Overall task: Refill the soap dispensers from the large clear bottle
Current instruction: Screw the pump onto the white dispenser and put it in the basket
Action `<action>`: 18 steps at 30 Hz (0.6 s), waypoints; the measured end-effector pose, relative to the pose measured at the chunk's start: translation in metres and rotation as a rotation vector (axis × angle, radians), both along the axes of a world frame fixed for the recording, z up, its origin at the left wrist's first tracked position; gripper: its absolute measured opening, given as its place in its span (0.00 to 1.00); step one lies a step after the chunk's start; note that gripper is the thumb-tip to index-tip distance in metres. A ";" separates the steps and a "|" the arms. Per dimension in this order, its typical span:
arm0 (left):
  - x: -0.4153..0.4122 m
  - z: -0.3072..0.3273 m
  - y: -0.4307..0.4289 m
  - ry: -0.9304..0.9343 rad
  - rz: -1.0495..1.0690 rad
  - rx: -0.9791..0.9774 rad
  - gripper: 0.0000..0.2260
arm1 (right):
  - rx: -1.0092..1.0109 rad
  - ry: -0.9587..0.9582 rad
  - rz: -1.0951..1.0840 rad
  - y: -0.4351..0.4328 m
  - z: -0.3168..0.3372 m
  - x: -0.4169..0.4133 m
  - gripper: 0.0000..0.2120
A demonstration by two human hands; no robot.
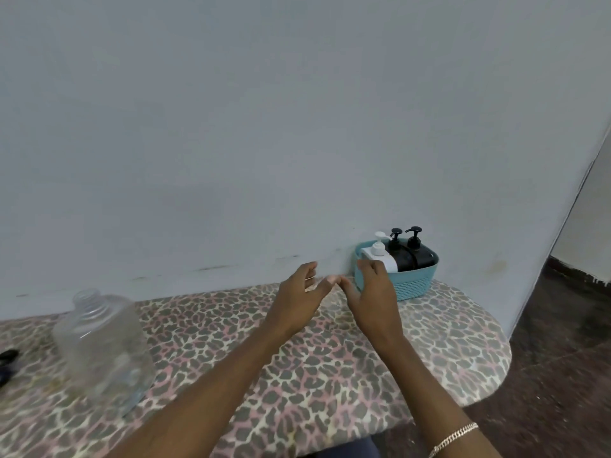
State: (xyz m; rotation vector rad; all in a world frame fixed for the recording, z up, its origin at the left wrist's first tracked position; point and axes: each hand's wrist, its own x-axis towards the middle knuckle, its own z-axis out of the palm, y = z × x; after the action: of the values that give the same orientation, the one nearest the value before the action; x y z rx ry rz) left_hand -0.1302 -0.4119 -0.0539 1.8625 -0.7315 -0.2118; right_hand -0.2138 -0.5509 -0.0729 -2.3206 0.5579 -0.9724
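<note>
reaching, both hands empty, fingers loosely spread: left hand (299, 290), right hand (372, 292). teal woven plastic basket (416, 285) of white and black pump dispensers (410, 259) just beyond right fingers. large clear uncapped plastic bottle (102, 348) well left of left fingers; likely light, thin-walled, slick: grip mid-body.

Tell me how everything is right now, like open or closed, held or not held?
Large clear bottle: standing on the table, cap off, not held.
Teal basket: on the table by the wall, holding three dispensers.
White dispenser: in the basket, pump on.
Middle black dispenser: in the basket, pump on.
End black dispenser: in the basket, pump on.
Left hand: open, holding nothing.
Right hand: open, in front of the basket, holding nothing.
</note>
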 end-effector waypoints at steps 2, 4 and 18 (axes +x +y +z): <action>-0.007 -0.005 0.024 -0.012 0.029 -0.022 0.32 | 0.018 -0.018 0.034 0.022 -0.003 -0.005 0.28; -0.015 -0.009 0.047 -0.029 0.059 -0.041 0.34 | 0.035 -0.030 0.075 0.044 -0.003 -0.010 0.27; -0.061 -0.025 0.198 -0.122 0.278 -0.099 0.30 | 0.064 -0.059 0.325 0.183 -0.011 -0.029 0.25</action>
State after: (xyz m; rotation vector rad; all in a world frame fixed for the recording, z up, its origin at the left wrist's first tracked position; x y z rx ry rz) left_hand -0.1916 -0.2143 -0.0789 1.8702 -0.5468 0.1153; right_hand -0.2427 -0.3675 -0.0837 -2.2273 0.1756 -0.8509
